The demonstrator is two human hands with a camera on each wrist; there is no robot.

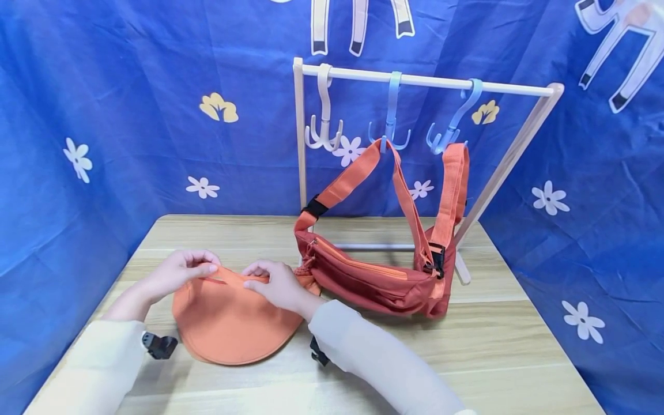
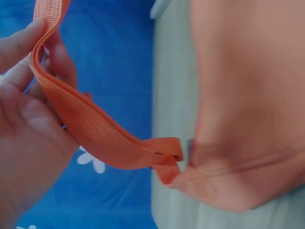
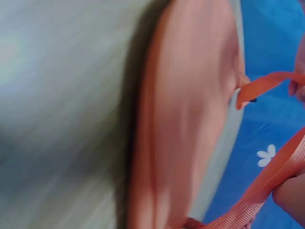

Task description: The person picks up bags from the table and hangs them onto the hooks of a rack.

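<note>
On the near left of the table lies a flat, half-round orange bag (image 1: pixel 241 328), its curved edge toward me. Its orange webbing strap (image 2: pixel 102 138) is lifted along the bag's straight far side. My left hand (image 1: pixel 178 279) pinches the strap at the left, thumb against fingers. My right hand (image 1: pixel 282 286) grips another stretch of it to the right, with the thumb (image 3: pixel 290 195) over the webbing in the right wrist view. Between the hands the strap runs as a short span. In the left wrist view a folded end joins the bag's corner.
A dark red bag (image 1: pixel 363 282) leans at the right, its orange strap looped over the middle blue hook (image 1: pixel 391 109). A second orange strap (image 1: pixel 451 196) hangs from the right blue hook (image 1: pixel 456 118). A white hook (image 1: pixel 324 109) hangs left on the wooden rack (image 1: pixel 425 79).
</note>
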